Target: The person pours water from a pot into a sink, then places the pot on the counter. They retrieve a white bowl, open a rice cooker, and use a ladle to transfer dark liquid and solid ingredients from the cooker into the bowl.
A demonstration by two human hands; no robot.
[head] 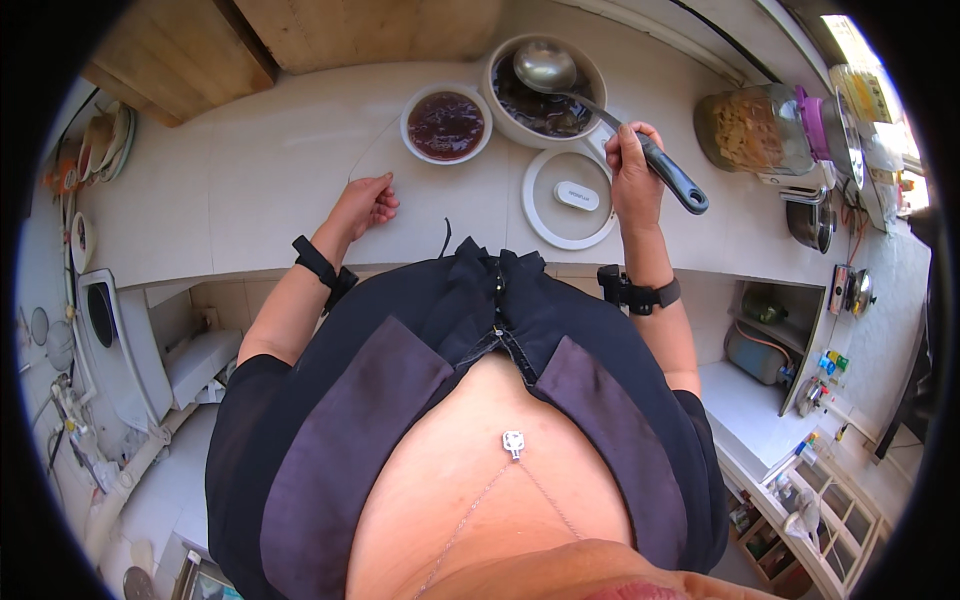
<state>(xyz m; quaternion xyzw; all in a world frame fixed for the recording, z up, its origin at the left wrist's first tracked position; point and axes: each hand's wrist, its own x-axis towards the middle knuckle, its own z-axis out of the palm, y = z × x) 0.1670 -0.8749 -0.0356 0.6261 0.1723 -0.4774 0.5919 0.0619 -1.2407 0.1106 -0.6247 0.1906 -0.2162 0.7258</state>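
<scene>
My right hand (636, 176) grips the black handle of a metal ladle (546, 67). The ladle's bowl rests over a white pot (491, 105) that holds dark liquid with dark solid pieces. Left of the pot, a white bowl (405, 135) is filled with a reddish-brown soup-like liquid (446, 125). Below the pot lies a round glass lid (544, 217) with a white rim and knob, close to my right wrist. My left hand (367, 204) is over the counter, lower left of the bowl, fingers loosely curled and holding nothing.
All this stands on a pale counter (285, 187), with wooden boards (367, 34) along its back. A large jar (757, 127) with a purple-rimmed lid lies at right, beside a small metal pot (808, 223). Stacked dishes (112, 142) and a small bowl (84, 241) are at far left.
</scene>
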